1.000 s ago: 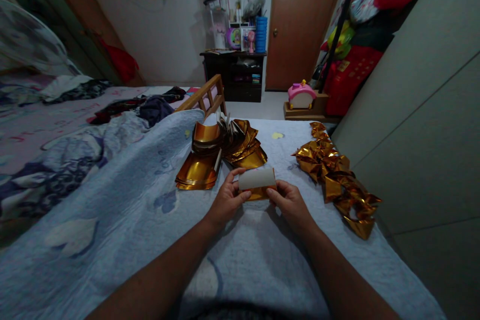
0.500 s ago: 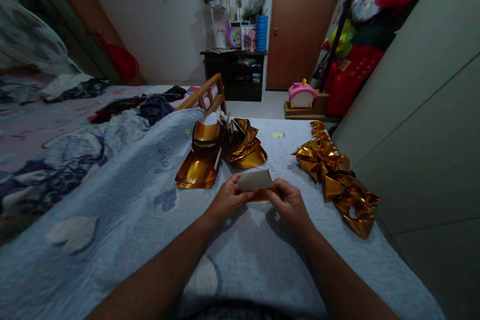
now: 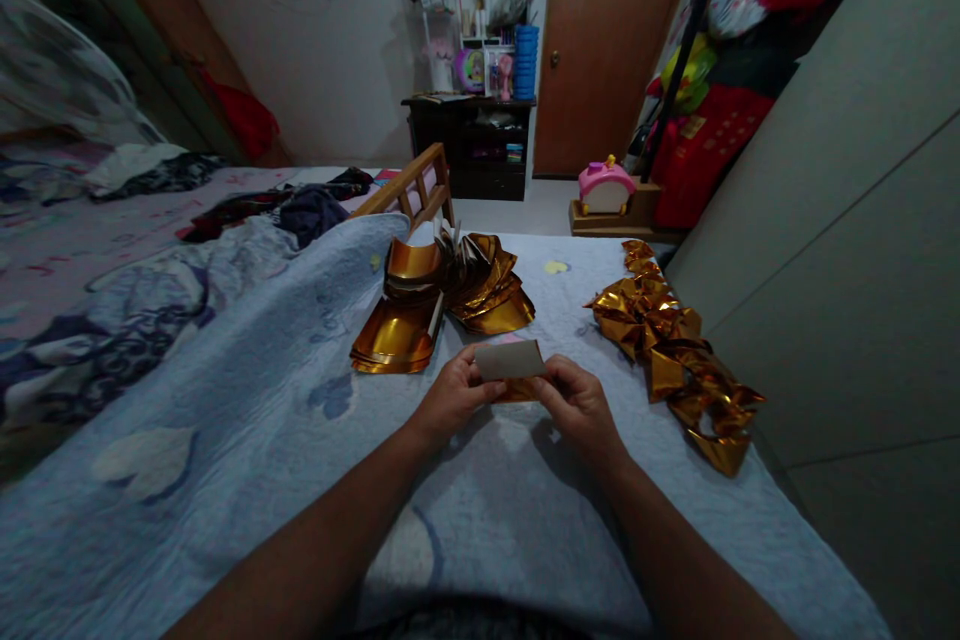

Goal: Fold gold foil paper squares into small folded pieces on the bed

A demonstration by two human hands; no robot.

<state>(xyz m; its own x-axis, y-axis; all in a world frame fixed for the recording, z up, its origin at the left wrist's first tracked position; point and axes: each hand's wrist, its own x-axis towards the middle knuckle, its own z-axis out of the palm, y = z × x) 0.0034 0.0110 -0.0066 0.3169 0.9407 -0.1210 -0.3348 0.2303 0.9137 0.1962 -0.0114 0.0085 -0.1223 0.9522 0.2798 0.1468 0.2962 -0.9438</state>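
Left hand (image 3: 450,400), right hand (image 3: 579,407) on obscured foil (image 3: 511,360)

Paper (image 3: 510,360) ends covered by left hand (image 3: 450,398) & right hand (image 3: 579,407); gold underside mostly hidden. Forearms (image 3: 322,540) cut off at btm edge. Shelf (image 3: 450,135) clutter too small to ID.

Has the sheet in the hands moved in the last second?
No. The sheet sits as near the stack of gold sheets as before, between left hand and right hand; only its pale flap lies flatter.
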